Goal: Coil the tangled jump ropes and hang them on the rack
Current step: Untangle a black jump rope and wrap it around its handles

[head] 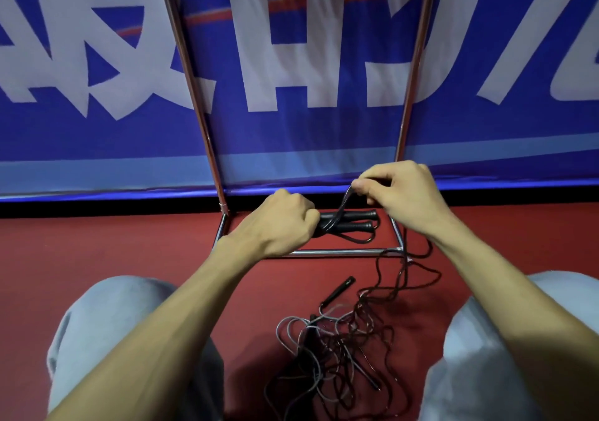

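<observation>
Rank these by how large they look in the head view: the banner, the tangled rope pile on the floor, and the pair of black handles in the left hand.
1. banner: by far the largest.
2. tangled rope pile: nearer the camera, which enlarges it.
3. pair of black handles, held by the left hand: smallest.

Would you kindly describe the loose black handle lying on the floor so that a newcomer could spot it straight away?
Start at the chrome rack base on the red floor, then look nearer the person, to the tangled ropes between the knees. At the pile's far edge lies the lone black handle, slanted. Unlike the paired handles held by the left hand, it lies untouched.
</observation>
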Action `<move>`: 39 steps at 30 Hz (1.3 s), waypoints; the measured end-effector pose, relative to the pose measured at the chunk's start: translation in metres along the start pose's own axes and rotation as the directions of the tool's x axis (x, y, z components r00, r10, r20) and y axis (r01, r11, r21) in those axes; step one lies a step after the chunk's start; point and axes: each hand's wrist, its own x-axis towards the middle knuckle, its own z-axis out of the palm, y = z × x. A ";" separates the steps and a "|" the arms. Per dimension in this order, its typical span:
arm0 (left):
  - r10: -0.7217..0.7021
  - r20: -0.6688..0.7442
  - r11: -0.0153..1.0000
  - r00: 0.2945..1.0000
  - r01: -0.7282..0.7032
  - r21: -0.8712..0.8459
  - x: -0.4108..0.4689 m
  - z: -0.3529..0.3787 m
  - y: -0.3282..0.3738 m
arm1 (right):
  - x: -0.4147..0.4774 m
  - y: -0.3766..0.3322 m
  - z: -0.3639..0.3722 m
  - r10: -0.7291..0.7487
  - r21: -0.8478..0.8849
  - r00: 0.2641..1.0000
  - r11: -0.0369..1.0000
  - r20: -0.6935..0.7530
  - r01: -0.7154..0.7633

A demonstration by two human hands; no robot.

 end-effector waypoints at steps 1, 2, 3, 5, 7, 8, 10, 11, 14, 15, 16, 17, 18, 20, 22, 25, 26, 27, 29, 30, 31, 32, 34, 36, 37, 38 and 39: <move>0.035 -0.003 0.999 0.999 -0.035 -0.037 -0.002 0.000 0.002 | 0.001 0.002 0.003 0.036 0.009 0.999 0.999 -0.002 -0.036; 0.056 -0.011 0.995 0.998 -0.056 -0.076 -0.004 0.000 0.002 | 0.001 0.005 0.006 0.078 0.026 0.997 0.997 0.009 -0.078; 0.063 -0.022 0.992 0.998 -0.065 -0.108 -0.005 0.001 0.002 | 0.002 0.006 0.009 0.123 0.056 0.992 0.991 0.033 -0.125; 0.053 -0.035 0.984 0.998 -0.058 -0.167 -0.007 0.004 0.002 | 0.001 0.008 0.011 0.229 0.212 0.966 0.944 0.121 -0.251; 0.042 -0.020 0.972 0.999 -0.046 -0.230 -0.008 0.005 0.002 | 0.000 0.007 0.008 0.322 0.425 0.916 0.814 0.237 -0.396; 0.046 -0.001 0.964 0.999 -0.045 -0.263 -0.008 0.004 0.003 | 0.000 0.007 0.006 0.363 0.504 0.886 0.729 0.288 -0.463; 0.079 0.036 0.951 0.996 -0.064 -0.301 -0.011 0.002 0.007 | -0.001 0.005 0.003 0.442 0.562 0.819 0.596 0.366 -0.573; 0.109 0.039 0.951 0.993 -0.093 -0.295 -0.012 0.002 0.009 | 0.000 0.005 0.003 0.471 0.566 0.784 0.545 0.403 -0.618; 0.153 -0.005 0.928 0.988 -0.146 -0.343 -0.017 -0.002 0.014 | 0.000 0.006 0.006 0.492 0.569 0.728 0.458 0.478 -0.683; 0.136 -0.020 0.899 0.990 -0.132 -0.418 -0.017 -0.004 0.015 | 0.000 0.005 0.006 0.486 0.591 0.730 0.436 0.480 -0.679; 0.108 -0.022 0.849 0.994 -0.104 -0.519 -0.017 -0.006 0.016 | 0.000 0.006 0.006 0.477 0.616 0.740 0.420 0.475 -0.666; 0.073 -0.015 0.773 0.997 -0.066 -0.631 -0.016 -0.010 0.017 | 0.000 0.005 0.006 0.459 0.628 0.759 0.434 0.462 -0.645; 0.032 -0.008 0.678 0.999 -0.027 -0.734 -0.015 -0.012 0.018 | -0.001 0.003 0.006 0.428 0.621 0.786 0.484 0.446 -0.617; -0.065 -0.016 0.516 0.998 0.020 -0.857 -0.010 -0.016 0.017 | -0.002 -0.001 0.007 0.342 0.560 0.827 0.614 0.446 -0.556; -0.155 -0.047 0.432 0.987 0.025 -0.901 -0.007 -0.018 0.016 | -0.003 -0.006 0.008 0.252 0.483 0.832 0.716 0.495 -0.504; -0.260 -0.093 0.435 0.961 0.030 -0.900 -0.001 -0.020 0.009 | -0.009 -0.013 0.011 0.156 0.309 0.771 0.853 0.618 -0.420; -0.305 -0.100 0.452 0.947 0.051 -0.890 0.000 -0.019 0.005 | -0.011 -0.014 0.012 0.139 0.250 0.753 0.891 0.643 -0.378; -0.355 -0.103 0.470 0.929 0.082 -0.879 0.002 -0.018 0.000 | -0.013 -0.016 0.012 0.123 0.201 0.743 0.922 0.658 -0.331; -0.435 -0.106 0.518 0.894 0.152 -0.842 0.005 -0.016 -0.008 | -0.014 -0.019 0.009 0.102 0.082 0.742 0.975 0.663 -0.207; -0.453 -0.106 0.552 0.885 0.185 -0.813 0.006 -0.015 -0.011 | -0.014 -0.022 0.006 0.092 0.001 0.745 0.992 0.660 -0.124; -0.459 -0.104 0.592 0.882 0.216 -0.776 0.007 -0.015 -0.013 | -0.015 -0.025 0.002 0.083 -0.076 0.747 0.996 0.660 -0.043; -0.457 -0.104 0.640 0.884 0.245 -0.728 0.007 -0.015 -0.015 | -0.015 -0.027 -0.002 0.066 -0.127 0.751 0.992 0.657 0.024; -0.437 -0.104 0.749 0.894 0.297 -0.592 0.007 -0.017 -0.015 | -0.015 -0.028 -0.009 0.008 -0.144 0.782 0.984 0.624 0.105; -0.393 -0.092 0.849 0.915 0.323 -0.418 0.004 -0.019 -0.015 | -0.013 -0.023 -0.013 -0.084 -0.104 0.850 0.981 0.520 0.161; -0.358 -0.079 0.892 0.930 0.315 -0.325 0.003 -0.018 -0.014 | -0.011 -0.020 -0.014 -0.138 -0.099 0.887 0.975 0.440 0.201; -0.322 -0.061 0.924 0.945 0.299 -0.237 0.003 -0.016 -0.012 | -0.008 -0.016 -0.014 -0.189 -0.110 0.916 0.964 0.353 0.241; -0.296 -0.034 0.942 0.955 0.285 -0.177 0.002 -0.013 -0.010 | -0.006 -0.012 -0.012 -0.225 -0.124 0.936 0.956 0.272 0.266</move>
